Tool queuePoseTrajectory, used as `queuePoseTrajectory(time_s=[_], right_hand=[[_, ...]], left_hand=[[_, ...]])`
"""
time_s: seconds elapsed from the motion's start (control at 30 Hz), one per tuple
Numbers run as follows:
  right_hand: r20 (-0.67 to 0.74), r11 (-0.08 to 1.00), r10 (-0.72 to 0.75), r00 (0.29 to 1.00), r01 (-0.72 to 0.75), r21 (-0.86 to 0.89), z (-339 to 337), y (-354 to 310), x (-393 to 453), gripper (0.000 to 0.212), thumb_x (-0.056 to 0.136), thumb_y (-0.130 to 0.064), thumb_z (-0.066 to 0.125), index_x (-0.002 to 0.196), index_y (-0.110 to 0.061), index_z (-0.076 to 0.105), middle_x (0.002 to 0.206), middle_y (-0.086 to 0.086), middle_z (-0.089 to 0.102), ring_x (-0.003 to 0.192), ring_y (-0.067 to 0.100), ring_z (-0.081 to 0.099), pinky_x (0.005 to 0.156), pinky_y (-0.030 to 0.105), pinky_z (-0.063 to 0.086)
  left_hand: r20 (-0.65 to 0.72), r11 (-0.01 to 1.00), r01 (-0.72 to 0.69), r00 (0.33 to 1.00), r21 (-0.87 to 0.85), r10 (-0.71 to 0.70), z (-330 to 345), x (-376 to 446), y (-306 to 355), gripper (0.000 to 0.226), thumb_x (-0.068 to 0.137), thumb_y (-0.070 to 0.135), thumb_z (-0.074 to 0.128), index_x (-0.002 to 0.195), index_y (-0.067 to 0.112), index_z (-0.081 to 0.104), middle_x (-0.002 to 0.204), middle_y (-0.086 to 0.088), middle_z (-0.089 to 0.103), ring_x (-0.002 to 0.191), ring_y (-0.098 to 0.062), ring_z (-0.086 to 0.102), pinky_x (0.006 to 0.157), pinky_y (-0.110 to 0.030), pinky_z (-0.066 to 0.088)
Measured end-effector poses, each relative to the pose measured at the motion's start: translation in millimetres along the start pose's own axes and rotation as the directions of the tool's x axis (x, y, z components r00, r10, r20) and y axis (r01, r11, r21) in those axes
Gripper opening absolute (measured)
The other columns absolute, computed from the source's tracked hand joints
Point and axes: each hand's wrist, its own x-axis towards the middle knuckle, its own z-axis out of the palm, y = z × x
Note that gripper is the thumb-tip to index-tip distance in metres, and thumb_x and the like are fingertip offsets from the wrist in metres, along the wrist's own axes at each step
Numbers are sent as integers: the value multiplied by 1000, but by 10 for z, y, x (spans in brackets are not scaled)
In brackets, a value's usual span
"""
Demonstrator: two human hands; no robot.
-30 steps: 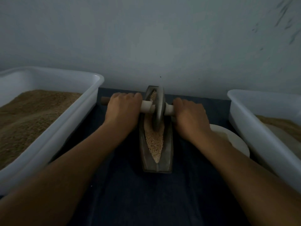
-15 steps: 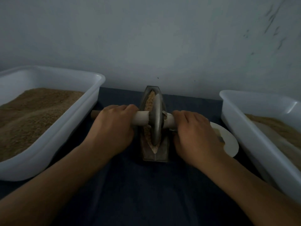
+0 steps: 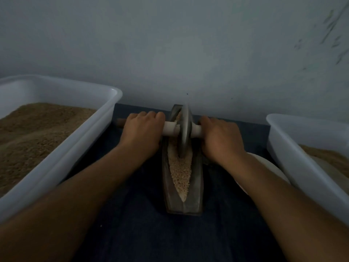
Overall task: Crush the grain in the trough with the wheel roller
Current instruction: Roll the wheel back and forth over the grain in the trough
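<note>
Pushed farther up the trough [image 3: 196, 188], wheel roller [image 3: 184, 133]; both hands [image 3: 143, 131] [image 3: 221, 138] clamped on its handle, arms outstretched.

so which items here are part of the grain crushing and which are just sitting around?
In use:
- grey metal boat-shaped trough
- pale grain
- grey metal wheel roller, wooden axle
- left hand, right hand, gripping the axle

Idle:
- two white plastic tubs
- white plate

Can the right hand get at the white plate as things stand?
Probably yes, once it lets go. The right hand grips the roller axle; the plate lies just beside and below that wrist, between trough and right tub, nothing on top.
</note>
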Motion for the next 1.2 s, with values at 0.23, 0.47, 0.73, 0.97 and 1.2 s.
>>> queuePoseTrajectory(time_s=[0.23, 0.47, 0.73, 0.97, 1.2], right_hand=[[10, 997, 30, 1000, -30, 74, 132, 114, 386, 25, 87, -26, 63, 109, -18, 53, 98, 8, 64, 87, 33, 62, 60, 32, 30], [-56, 999, 35, 998, -34, 25, 108, 36, 197, 10, 90, -23, 62, 95, -17, 55, 90, 5, 65, 79, 27, 61, 58, 32, 25], [-129, 999, -12, 992, 17, 40, -96, -101, -387, 11, 83, -12, 64, 88, -12, 55, 80, 8, 59, 70, 30, 54, 62, 34, 21], [-172, 990, 12, 985, 12, 139, -250, -124, -862, 30, 69, -11, 78, 83, -13, 51, 71, 5, 53, 60, 19, 37, 60, 31, 26], [-157, 991, 29, 987, -8, 133, -177, -134, -649, 22, 76, -13, 69, 84, -16, 50, 73, 2, 53, 62, 19, 34, 62, 34, 24]], left_hand=[[29, 999, 42, 999, 16, -42, 34, 270, -39, 21, 85, 27, 65, 102, 23, 54, 100, -4, 65, 91, -27, 62, 75, -36, 36], [-35, 998, 23, 999, 61, -21, 52, 100, 7, 25, 84, 27, 67, 103, 20, 52, 99, -3, 64, 86, -24, 62, 70, -35, 35], [-124, 999, -47, 991, 14, 48, -142, -356, 75, 27, 76, 25, 74, 91, 23, 52, 85, 1, 63, 72, -18, 54, 68, -32, 33], [-238, 985, -154, 963, -83, 130, -433, -763, 174, 31, 71, 20, 77, 98, 18, 63, 87, -1, 65, 80, -24, 60, 81, -40, 45], [-186, 992, -110, 978, -59, 97, -355, -700, 152, 29, 74, 21, 77, 99, 20, 61, 88, 0, 63, 79, -22, 58, 79, -38, 42]])
